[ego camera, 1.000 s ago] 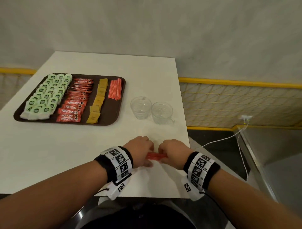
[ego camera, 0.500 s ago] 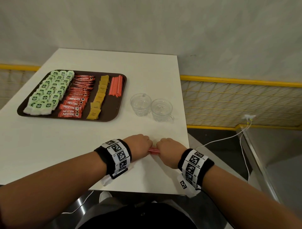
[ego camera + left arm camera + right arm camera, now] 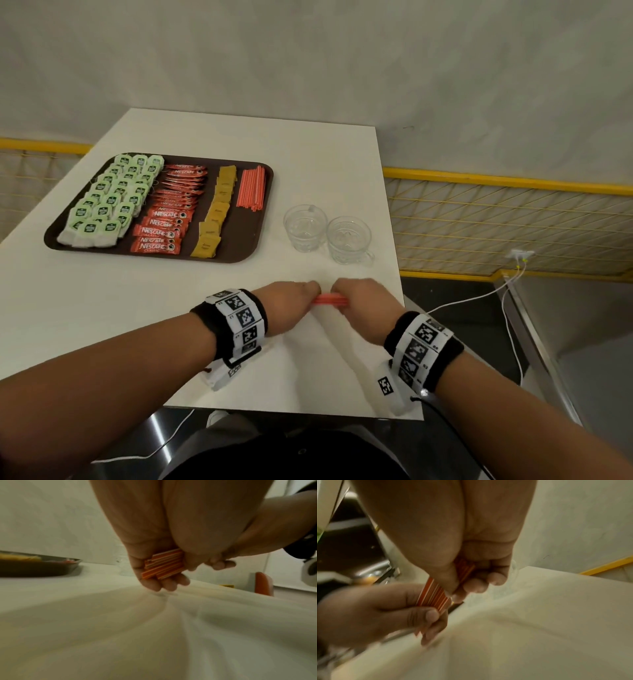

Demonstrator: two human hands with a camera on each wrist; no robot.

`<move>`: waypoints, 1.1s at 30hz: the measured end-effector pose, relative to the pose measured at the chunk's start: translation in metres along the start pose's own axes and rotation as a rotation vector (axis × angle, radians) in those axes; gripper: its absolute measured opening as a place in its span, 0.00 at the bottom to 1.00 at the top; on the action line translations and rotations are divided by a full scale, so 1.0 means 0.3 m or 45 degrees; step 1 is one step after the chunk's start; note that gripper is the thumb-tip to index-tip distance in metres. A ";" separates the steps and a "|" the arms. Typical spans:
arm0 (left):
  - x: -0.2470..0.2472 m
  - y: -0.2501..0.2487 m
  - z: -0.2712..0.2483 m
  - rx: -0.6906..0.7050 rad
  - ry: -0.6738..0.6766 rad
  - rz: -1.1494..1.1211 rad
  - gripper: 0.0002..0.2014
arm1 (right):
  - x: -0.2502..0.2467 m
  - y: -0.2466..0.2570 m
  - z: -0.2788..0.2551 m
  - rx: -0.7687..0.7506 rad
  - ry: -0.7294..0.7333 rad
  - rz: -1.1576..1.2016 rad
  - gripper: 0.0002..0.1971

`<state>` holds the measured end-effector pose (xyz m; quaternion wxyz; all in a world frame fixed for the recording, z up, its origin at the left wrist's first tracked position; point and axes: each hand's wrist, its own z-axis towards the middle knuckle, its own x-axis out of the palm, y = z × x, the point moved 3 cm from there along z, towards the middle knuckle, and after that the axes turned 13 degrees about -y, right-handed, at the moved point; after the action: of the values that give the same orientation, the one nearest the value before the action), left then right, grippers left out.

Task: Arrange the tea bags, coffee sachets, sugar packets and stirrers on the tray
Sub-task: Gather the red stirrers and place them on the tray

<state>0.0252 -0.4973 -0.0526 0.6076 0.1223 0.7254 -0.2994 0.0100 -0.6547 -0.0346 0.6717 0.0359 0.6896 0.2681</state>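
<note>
Both hands hold one bundle of orange-and-white stirrers (image 3: 330, 300) just above the white table (image 3: 102, 301), near its front right. My left hand (image 3: 291, 301) grips the bundle's left end (image 3: 163, 566); my right hand (image 3: 363, 305) grips the right end (image 3: 435, 597). Far left stands a brown tray (image 3: 253, 236) with rows of green tea bags (image 3: 109, 202), red coffee sachets (image 3: 168, 219), yellow sugar packets (image 3: 215, 212) and a pile of stirrers (image 3: 251, 186).
Two clear glass cups (image 3: 305, 228) (image 3: 349, 240) stand side by side between the tray and my hands. The table's right edge (image 3: 399, 274) is close to my right hand. Beyond it lie a yellow-framed mesh panel (image 3: 496, 219) and a white cable (image 3: 479, 294).
The two hands have come a little closer together on the stirrer bundle, so less of it shows between them. The head view has shifted slightly; the tray items are unmoved.
</note>
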 end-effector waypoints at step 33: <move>-0.300 0.434 0.000 -0.116 -0.362 -1.002 0.05 | -0.032 0.444 0.423 0.043 -0.565 0.472 0.06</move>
<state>0.1165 -0.3776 -0.0038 0.5457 -0.2337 0.6383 -0.4900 0.0896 -0.5041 0.0355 0.7449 0.2305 0.5119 0.3604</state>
